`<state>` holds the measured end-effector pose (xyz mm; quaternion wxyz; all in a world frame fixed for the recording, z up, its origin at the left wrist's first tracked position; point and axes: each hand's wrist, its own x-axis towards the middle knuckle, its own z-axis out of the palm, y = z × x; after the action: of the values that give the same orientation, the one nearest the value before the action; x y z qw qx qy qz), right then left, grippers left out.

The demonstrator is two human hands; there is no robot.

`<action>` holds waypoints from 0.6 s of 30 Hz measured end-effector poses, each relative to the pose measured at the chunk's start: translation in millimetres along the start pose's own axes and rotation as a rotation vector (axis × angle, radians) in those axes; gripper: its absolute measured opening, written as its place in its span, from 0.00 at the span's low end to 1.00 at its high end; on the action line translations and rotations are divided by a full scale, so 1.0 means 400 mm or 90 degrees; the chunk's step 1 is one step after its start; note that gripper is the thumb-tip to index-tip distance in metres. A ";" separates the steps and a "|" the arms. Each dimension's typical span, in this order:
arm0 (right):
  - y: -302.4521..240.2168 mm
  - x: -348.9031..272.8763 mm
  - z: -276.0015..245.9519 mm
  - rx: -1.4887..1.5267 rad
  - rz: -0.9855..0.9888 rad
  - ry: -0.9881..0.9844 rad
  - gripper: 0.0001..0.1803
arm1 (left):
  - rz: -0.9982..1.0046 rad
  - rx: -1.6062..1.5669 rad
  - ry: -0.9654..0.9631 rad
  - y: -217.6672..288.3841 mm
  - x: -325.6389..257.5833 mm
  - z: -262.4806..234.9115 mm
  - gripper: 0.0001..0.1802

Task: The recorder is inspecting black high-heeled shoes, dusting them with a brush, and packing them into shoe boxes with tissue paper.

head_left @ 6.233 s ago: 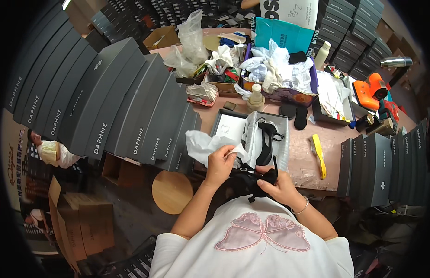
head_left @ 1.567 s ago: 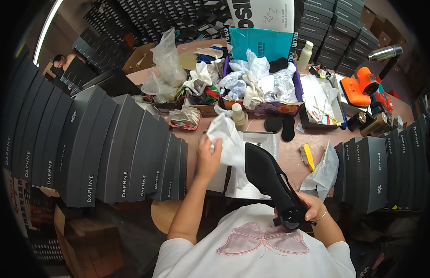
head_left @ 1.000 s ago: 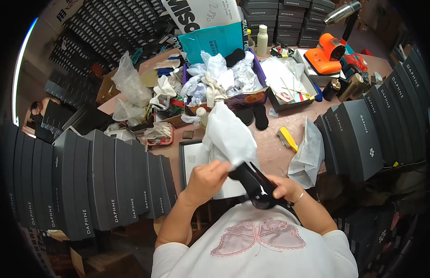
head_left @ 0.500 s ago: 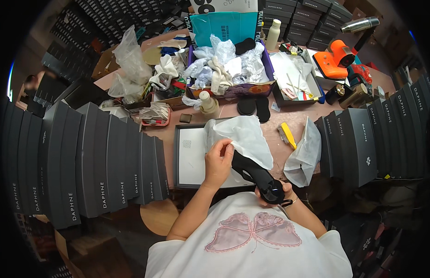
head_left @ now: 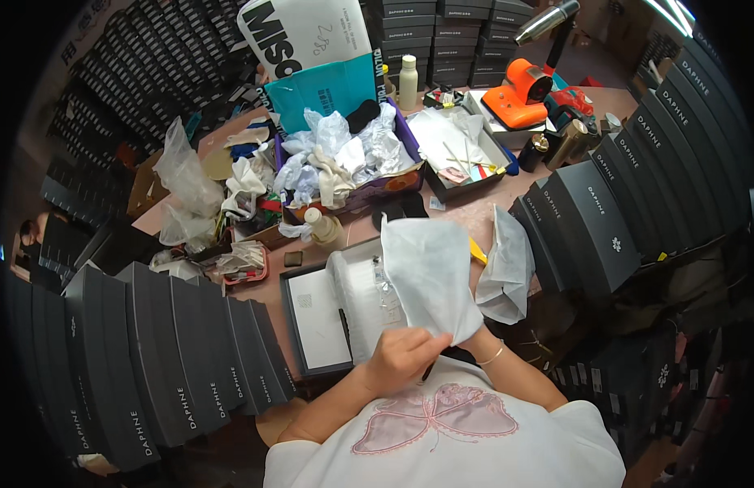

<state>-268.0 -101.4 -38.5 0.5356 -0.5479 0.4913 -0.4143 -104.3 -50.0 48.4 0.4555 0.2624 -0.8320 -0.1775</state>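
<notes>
My left hand (head_left: 405, 358) is closed, pinching the lower edge of a white pouch (head_left: 430, 268) of thin, fabric-like material. My right hand (head_left: 473, 335) is mostly behind and under the pouch's right side, so its fingers are hidden; a thin bracelet circles that wrist. No black shoe can be made out now, apart from a small dark sliver below my left hand that is too small to tell. Just beyond my left hand, an open grey shoebox (head_left: 318, 370) on the table holds white paper and a translucent wrapped bundle (head_left: 357, 301).
A second white pouch (head_left: 507, 268) lies to the right, beside a partly covered yellow-handled brush (head_left: 477, 250). Stacked grey shoeboxes flank both sides (head_left: 198, 350) (head_left: 588, 220). Farther back stand a bottle (head_left: 324, 228), a carton of crumpled paper (head_left: 353, 191) and an orange device (head_left: 519, 93).
The black shoe in my right hand has gone out of sight, and the pouch now covers that hand. My left hand has come lower, still gripping the pouch. The whole view has turned.
</notes>
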 end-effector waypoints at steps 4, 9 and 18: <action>-0.032 -0.093 -0.012 -0.215 -0.102 -0.056 0.32 | 0.015 -0.081 -0.067 0.031 -0.023 0.067 0.19; 0.008 -0.077 -0.044 -0.408 -0.097 -0.111 0.29 | -0.063 -0.141 -0.242 0.029 -0.077 0.067 0.12; -0.192 -0.006 -0.070 -0.513 -0.068 -0.428 0.17 | -0.627 -0.452 0.395 -0.077 -0.128 -0.001 0.09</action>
<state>-288.5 -108.4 40.5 0.3887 -0.8373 0.3840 -0.0212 -72.7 -44.1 -2.0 0.5977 0.4836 -0.3375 -0.5431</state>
